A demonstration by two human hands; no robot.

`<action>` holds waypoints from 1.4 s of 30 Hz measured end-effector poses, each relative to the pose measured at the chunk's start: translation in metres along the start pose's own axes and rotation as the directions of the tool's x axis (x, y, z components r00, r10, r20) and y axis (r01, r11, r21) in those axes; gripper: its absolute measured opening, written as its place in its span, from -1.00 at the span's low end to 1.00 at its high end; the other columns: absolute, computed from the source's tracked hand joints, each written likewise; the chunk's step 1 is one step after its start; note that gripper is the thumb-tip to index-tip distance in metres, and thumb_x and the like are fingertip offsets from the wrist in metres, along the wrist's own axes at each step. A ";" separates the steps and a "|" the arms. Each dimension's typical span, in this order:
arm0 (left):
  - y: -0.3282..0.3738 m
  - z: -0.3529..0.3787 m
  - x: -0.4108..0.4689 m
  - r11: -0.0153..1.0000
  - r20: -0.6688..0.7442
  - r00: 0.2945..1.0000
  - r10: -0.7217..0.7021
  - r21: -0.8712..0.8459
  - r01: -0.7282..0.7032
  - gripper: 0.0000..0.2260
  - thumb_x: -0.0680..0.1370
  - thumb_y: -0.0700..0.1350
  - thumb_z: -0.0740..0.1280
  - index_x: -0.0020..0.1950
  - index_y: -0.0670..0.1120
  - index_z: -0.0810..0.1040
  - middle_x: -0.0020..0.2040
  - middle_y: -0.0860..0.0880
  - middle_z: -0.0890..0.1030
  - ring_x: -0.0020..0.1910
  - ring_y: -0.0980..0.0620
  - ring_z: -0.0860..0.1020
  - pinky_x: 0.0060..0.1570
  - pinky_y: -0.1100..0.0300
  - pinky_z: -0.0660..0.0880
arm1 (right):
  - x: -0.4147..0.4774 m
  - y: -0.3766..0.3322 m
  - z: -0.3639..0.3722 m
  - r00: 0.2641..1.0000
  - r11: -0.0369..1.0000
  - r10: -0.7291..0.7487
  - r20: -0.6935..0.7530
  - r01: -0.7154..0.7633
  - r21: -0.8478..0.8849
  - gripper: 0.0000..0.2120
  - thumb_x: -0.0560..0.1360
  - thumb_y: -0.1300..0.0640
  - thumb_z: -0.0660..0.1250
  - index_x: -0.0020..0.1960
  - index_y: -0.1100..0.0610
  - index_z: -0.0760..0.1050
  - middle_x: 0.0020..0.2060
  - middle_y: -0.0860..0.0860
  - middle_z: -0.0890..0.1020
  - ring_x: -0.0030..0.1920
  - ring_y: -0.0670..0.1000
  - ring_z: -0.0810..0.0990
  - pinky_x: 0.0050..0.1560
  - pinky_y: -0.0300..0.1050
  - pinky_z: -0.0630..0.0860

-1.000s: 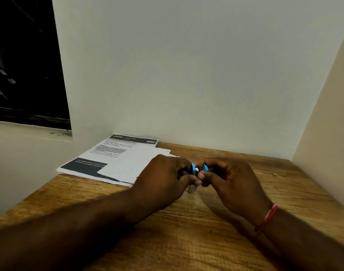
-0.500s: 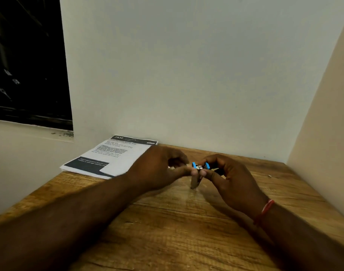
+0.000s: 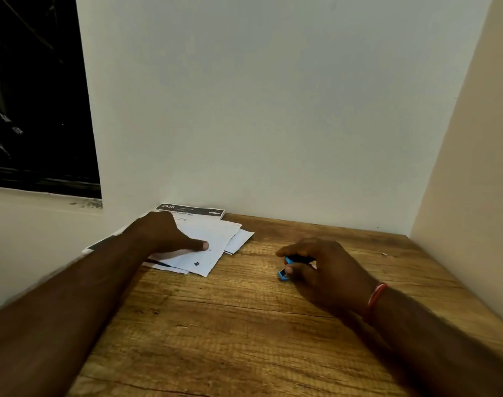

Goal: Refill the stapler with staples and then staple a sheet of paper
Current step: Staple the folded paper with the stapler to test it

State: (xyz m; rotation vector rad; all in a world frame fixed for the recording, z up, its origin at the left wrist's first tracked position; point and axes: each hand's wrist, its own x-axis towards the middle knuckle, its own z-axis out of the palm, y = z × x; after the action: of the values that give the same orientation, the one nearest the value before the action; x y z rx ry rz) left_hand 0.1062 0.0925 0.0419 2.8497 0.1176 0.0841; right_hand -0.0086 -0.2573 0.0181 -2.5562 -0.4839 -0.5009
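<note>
The stapler (image 3: pixel 286 269) is small, blue with a black upper part, and only its front end shows; the rest is hidden inside the right hand (image 3: pixel 327 270). It sits just above the wooden table (image 3: pixel 244 325), right of centre, well apart from the papers. Whether it is open or shut cannot be told.

The right hand is curled closed around the stapler, thumb and fingers wrapping it from above and below, the blue tip poking out to the left. A red band (image 3: pixel 374 298) circles that wrist.

The left hand (image 3: pixel 167 233) lies flat on the top sheet (image 3: pixel 207 253), palm down, fingers spread loosely and thumb stretched to the right; it grips nothing, only presses on the paper.

The papers form one loose stack at the table's far left corner, against the wall (image 3: pixel 273 110). At least three sheets can be counted: the white top sheet with a small dark mark near its near corner, a second white sheet (image 3: pixel 241 239) jutting out to the right beneath it, and a printed sheet (image 3: pixel 193 210) with a dark header band at the back. One stapler, two hands.

A tiny pale speck (image 3: pixel 384 254) lies on the table to the far right; too small to identify.
</note>
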 end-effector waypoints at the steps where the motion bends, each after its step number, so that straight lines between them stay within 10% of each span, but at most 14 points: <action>1: -0.002 0.003 0.003 0.999 0.010 1.000 0.005 -0.033 -0.005 -0.04 0.20 0.63 0.57 0.33 -0.05 0.69 0.32 -0.06 0.74 0.27 -0.09 0.66 0.20 0.05 0.58 | 0.000 -0.001 0.000 1.000 1.000 0.007 0.015 -0.007 0.012 -0.71 0.60 0.04 0.52 0.29 -0.18 0.72 0.07 -0.28 0.72 0.12 -0.32 0.63 0.10 -0.44 0.49; 7: -0.008 0.002 0.013 0.964 -0.170 0.985 0.023 -0.258 -0.068 -0.52 0.60 0.14 0.59 -0.31 -0.04 0.44 -0.20 -0.07 0.62 -0.21 -0.05 0.52 -0.30 0.09 0.30 | -0.001 -0.003 -0.001 0.997 0.996 0.066 0.046 -0.069 0.065 -0.67 0.55 -0.04 0.57 0.30 -0.21 0.71 0.10 -0.30 0.72 0.14 -0.32 0.63 0.15 -0.36 0.50; 15: 0.030 -0.009 -0.027 0.597 -0.360 0.928 0.094 -0.726 -0.342 -0.80 0.71 0.07 0.48 0.02 -0.04 0.72 -0.04 -0.07 0.81 0.01 -0.26 0.77 0.08 -0.23 0.68 | 0.003 -0.004 -0.010 0.964 0.927 0.196 -0.180 -0.122 0.356 -0.69 0.52 -0.08 0.60 0.25 -0.14 0.72 0.02 -0.21 0.78 0.10 -0.21 0.71 0.17 -0.24 0.60; 24: 0.068 0.007 -0.064 0.221 -0.360 0.900 0.245 -0.883 -0.413 -0.79 0.72 0.05 0.48 0.10 -0.09 0.72 0.07 -0.39 0.73 -0.06 -0.25 0.74 0.08 -0.22 0.67 | 0.006 -0.014 -0.008 0.914 0.598 0.342 -0.217 -0.034 0.801 -0.75 0.52 0.19 0.61 0.12 0.17 0.61 -0.05 0.13 0.82 0.03 0.10 0.82 0.12 0.04 0.73; 34: 0.077 0.015 -0.069 0.131 -0.329 0.910 0.252 -0.920 -0.369 -0.74 0.68 0.11 0.52 -0.04 -0.06 0.69 0.01 -0.40 0.71 -0.05 -0.16 0.64 0.07 -0.17 0.56 | 0.007 -0.012 -0.009 0.905 0.593 0.307 -0.296 0.062 0.803 -0.87 0.53 0.36 0.56 0.05 0.21 0.73 -0.04 0.21 0.80 0.08 0.30 0.78 0.19 0.28 0.73; 38: 0.073 0.014 -0.066 0.084 -0.330 0.906 0.265 -0.928 -0.363 -0.77 0.65 0.07 0.54 0.05 -0.10 0.72 0.16 -0.43 0.72 0.04 -0.23 0.69 0.22 -0.34 0.64 | 0.007 -0.011 -0.010 0.899 0.589 0.315 -0.303 0.065 0.805 -0.81 0.55 0.35 0.55 0.12 0.16 0.78 -0.01 0.18 0.81 0.10 0.23 0.79 0.19 0.19 0.75; 42: 0.073 0.011 -0.067 0.134 -0.416 0.868 0.270 -0.877 -0.462 -0.78 0.67 -0.11 0.54 0.30 0.03 0.68 -0.02 -0.21 0.83 -0.01 -0.08 0.77 0.18 -0.11 0.66 | 0.008 -0.008 -0.010 0.894 0.578 0.334 -0.299 0.057 0.814 -0.80 0.56 0.33 0.54 0.13 0.12 0.79 0.00 0.13 0.83 0.13 0.27 0.76 0.21 0.18 0.74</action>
State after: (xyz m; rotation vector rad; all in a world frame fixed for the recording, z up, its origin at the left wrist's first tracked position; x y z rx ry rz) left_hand 0.0459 0.0135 0.0494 1.4694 -0.4843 0.3551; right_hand -0.0079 -0.2542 0.0326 -1.5022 -0.2408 -0.5831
